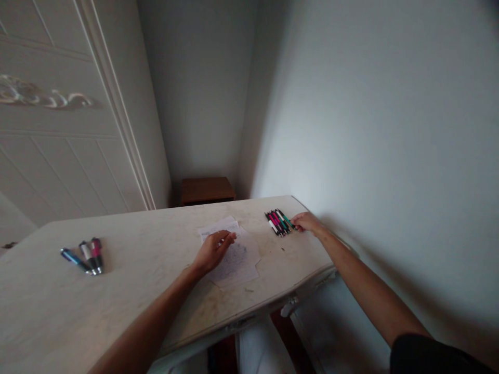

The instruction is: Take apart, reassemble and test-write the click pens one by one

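A row of pens with black, pink, white and green barrels lies side by side near the right end of the white table. My right hand reaches in at the row's right side, its fingers closed on the near end of a green pen. My left hand hovers over or rests on sheets of paper with dark markings; which of the two I cannot tell. Its fingers are curled together toward the thumb, and no object shows in them.
On the left of the white table lie three thicker pens, a blue one, a white one and a pink one. A wall borders the right side. Behind the table stands a brown wooden piece.
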Action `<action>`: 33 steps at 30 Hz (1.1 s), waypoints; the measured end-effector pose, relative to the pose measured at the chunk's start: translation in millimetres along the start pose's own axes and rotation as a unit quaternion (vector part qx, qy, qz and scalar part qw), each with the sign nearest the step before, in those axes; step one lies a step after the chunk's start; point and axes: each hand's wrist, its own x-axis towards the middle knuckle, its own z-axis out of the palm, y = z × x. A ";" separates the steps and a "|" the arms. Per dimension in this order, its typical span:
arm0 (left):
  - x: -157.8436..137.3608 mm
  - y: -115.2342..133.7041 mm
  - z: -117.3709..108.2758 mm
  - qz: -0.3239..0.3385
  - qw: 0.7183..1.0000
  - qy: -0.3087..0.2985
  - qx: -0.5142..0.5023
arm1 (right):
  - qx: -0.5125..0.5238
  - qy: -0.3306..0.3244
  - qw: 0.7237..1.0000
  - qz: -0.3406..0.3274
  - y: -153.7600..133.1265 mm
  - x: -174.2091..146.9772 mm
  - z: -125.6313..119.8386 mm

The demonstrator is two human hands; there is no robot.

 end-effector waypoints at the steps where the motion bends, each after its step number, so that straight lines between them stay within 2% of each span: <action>1: 0.0 0.0 0.0 -0.002 1.000 0.000 -0.001 | 0.000 -0.002 1.000 0.000 -0.7 -0.8 0.0; 11: -1.0 -0.2 -0.8 -0.007 1.000 -0.006 0.014 | -0.030 -0.008 0.999 -0.025 -2.5 -8.7 0.2; 16: -0.3 1.0 -0.9 -0.006 1.000 -0.008 0.016 | -0.056 0.051 0.996 -0.055 -4.4 -6.7 -1.8; 19: -0.2 1.3 -1.0 -0.004 1.000 -0.014 0.022 | -0.082 0.099 0.984 -0.125 -14.1 -13.4 5.6; 20: -0.2 0.9 -1.0 -0.003 1.000 -0.015 0.025 | -0.090 0.112 0.976 -0.164 -19.8 -18.5 11.7; 22: 0.1 -0.7 -1.2 0.002 0.999 -0.012 0.030 | -0.077 0.089 0.967 -0.227 -34.9 -33.6 30.4; 26: 1.5 -6.8 -3.6 0.000 0.999 0.018 0.038 | -0.039 -0.039 0.935 -0.349 -70.9 -74.0 87.2; 29: 2.6 -11.2 -9.1 -0.016 0.997 0.052 0.059 | -0.026 -0.119 0.914 -0.386 -91.4 -96.5 132.4; 33: 2.8 -13.4 -20.5 -0.025 0.991 0.105 0.075 | -0.012 -0.167 0.908 -0.385 -103.7 -100.3 174.0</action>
